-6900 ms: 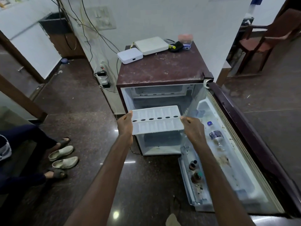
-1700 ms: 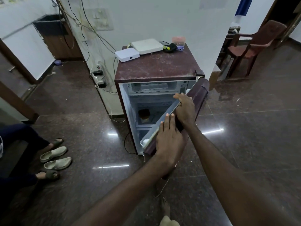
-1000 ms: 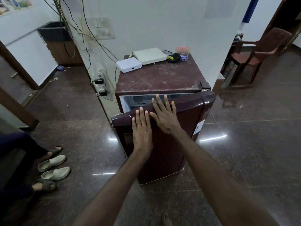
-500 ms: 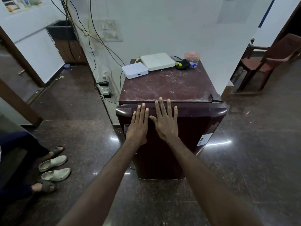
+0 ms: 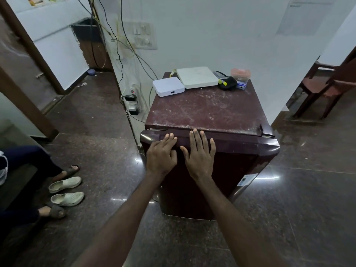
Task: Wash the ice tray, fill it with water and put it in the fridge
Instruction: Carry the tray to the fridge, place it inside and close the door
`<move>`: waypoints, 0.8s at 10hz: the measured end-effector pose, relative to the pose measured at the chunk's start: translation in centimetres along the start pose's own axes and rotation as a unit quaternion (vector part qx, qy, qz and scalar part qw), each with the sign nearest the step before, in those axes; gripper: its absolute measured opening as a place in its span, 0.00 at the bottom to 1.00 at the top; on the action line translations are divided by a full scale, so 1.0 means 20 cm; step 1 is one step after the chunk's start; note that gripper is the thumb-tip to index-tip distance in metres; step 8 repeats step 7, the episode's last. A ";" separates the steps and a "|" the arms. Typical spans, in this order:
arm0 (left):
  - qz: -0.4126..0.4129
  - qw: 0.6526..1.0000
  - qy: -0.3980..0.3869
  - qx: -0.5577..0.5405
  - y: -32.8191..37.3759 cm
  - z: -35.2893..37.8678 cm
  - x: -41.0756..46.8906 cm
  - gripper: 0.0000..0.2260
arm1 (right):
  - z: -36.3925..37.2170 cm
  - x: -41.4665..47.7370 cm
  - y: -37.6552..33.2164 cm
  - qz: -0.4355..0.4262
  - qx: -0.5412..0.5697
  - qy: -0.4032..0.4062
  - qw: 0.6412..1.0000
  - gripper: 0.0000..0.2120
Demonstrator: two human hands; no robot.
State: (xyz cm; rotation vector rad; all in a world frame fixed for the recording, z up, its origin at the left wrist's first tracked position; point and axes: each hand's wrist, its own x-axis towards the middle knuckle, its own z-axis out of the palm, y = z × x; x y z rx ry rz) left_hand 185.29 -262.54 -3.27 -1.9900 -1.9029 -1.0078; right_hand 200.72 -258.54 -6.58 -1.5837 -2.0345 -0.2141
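A small maroon fridge (image 5: 208,110) stands against the white wall, its door (image 5: 240,160) swung to against the cabinet. My left hand (image 5: 161,154) presses flat on the upper left of the door with straight fingers. Just to its right, my right hand (image 5: 199,153) lies flat on the door too, fingertips reaching the door's top edge. The ice tray is out of sight, hidden behind the door.
On the fridge top sit two white boxes (image 5: 168,86), a black item and a small clear container (image 5: 240,74). Cables and a power strip (image 5: 132,103) hang left of the fridge. A seated person's legs and pale shoes (image 5: 65,185) are at left; a wooden chair (image 5: 327,81) at right.
The fridge door has swung from open to pushed against the cabinet, with both hands flat on it. The white ice tray I held earlier is no longer visible.
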 end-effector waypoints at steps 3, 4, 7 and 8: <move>-0.008 0.997 0.020 0.071 -0.38 -0.13 0.24 0.15 | -0.01 0.29 -0.50 0.051 0.088 0.015 0.995 0.25; -0.074 0.990 -0.042 0.112 -0.68 -0.11 0.21 0.23 | 0.05 0.42 -0.73 0.006 0.092 -0.017 0.996 0.26; -0.099 0.975 -0.116 0.164 -1.62 -0.26 0.26 0.33 | 0.53 0.62 -1.54 -0.080 0.061 -0.094 0.990 0.30; -0.099 0.975 -0.116 0.164 -1.62 -0.26 0.26 0.33 | 0.53 0.62 -1.54 -0.080 0.061 -0.094 0.990 0.30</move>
